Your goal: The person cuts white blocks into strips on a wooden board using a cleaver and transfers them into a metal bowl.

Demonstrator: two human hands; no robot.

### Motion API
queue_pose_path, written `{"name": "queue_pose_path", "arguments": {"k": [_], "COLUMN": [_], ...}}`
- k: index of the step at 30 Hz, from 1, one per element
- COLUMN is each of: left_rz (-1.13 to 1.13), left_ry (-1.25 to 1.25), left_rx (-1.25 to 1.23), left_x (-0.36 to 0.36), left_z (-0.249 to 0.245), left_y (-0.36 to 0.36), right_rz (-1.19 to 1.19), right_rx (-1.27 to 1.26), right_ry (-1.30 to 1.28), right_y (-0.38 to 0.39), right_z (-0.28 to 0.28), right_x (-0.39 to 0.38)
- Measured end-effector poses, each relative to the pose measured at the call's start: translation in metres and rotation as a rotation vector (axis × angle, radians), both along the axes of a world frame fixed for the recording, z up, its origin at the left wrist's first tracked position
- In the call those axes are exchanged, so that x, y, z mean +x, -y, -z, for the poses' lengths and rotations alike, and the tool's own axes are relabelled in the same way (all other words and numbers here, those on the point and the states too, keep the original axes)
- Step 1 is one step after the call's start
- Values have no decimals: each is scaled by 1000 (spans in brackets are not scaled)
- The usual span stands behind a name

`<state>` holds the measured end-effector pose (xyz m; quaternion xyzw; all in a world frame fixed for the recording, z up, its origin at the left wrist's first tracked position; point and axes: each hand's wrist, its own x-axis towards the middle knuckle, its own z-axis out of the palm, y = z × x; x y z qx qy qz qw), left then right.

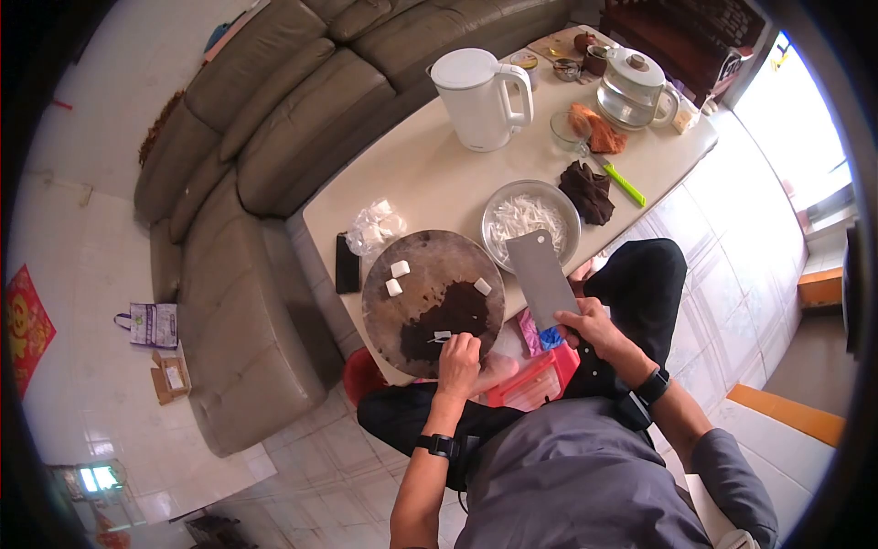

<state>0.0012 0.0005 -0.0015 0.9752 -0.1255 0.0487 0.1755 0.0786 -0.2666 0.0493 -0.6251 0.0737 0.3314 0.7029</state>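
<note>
Left hand [459, 352]: fingers curled, tips pressing down on a thin white piece [443, 336] at the near edge of the round chopping board [412, 316]. Knuckles are bent, which keeps the fingertips tucked back from a blade. The piece lies on the dark wet patch [462, 311] of the board.

Right hand [590, 325]: closed fully around the handle of the cleaver [541, 276]. The blade is lifted off the board and held flat-side up over the board's right edge, reaching across the near rim of the metal bowl [489, 215].

The board sits at the table's [430, 174] near edge, close to my lap, so both hands reach it without stretching. Three white cubes [400, 268] wait on the board's far half, apart from the cutting spot. The bowl touches the board's right side and holds white strips [526, 220] (a short carry from the blade).

Further back: a white electric kettle [476, 99], a glass teapot [633, 87] at the far right corner, a brown cloth [587, 190], a green-handled tool [624, 185]. A crumpled plastic bag [375, 227] is at the left edge.

Writing: none legible. A printed bag [151, 322] on the floor carries print too small to read.
</note>
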Motion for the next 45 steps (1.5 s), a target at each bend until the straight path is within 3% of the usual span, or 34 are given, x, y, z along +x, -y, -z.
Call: {"name": "queue_pose_path", "arguments": {"k": [5, 7, 13, 15, 19, 23, 25, 31, 39, 41, 42, 43, 45], "left_rz": [8, -123, -341, -380, -398, -304, -253, -87, -226, -325, -335, -341, -356], "left_ry": [89, 193, 191, 90, -86, 65, 67, 7, 108, 132, 136, 130, 156], "left_rx": [66, 37, -91, 54, 145, 49, -132, -128, -145, -135, -134, -133, -111], "left_x": [-6, -3, 14, 19, 23, 46, 64, 89, 66, 48, 40, 35, 27], "left_z": [-4, -9, -27, -28, -38, -35, -38, 2, 1, 3, 5, 8, 6], "left_y": [-28, -36, -42, -45, -43, -27, -1, 21, 24, 23, 22, 22, 24], "right_rz": [-31, -24, -16, -10, 0, 19, 16, 29, -54, -171, -220, -227, -425], "right_rx": [-17, -14, -14, -2, -11, 11, 10, -29, -155, -216, -259, -257, -605], "right_ry": [24, 18, 20, 36, 42, 21, 20, 32, 65, 121, 343, 337, 692], "right_y": [4, 3, 1, 1, 7, 11, 11, 17, 6, -3, -10, -15, -32], "right_z": [-5, -4, -1, 0, 2, 3, 0, -4, -9, -4, 9, 14, 13], "right_x": [-1, -1, 0, 0, -1, -1, -1, -3, -3, -6, -9, -11, -12]}}
